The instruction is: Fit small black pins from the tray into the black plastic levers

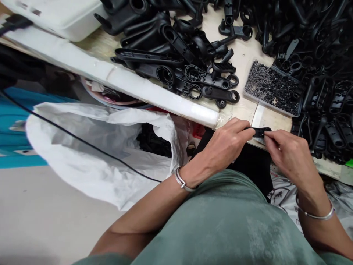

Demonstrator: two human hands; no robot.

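clear tray [249,96] of small black bits [271,86], white sack [91,147] holding black parts [153,141]

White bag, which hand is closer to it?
Left. The left hand is just beside the white bag; the right hand is farther off, past the left one. Both hold a small black part.

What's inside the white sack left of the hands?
Black plastic parts show through the mouth of the white sack. How deep the pile goes is covered by the sack's wall.
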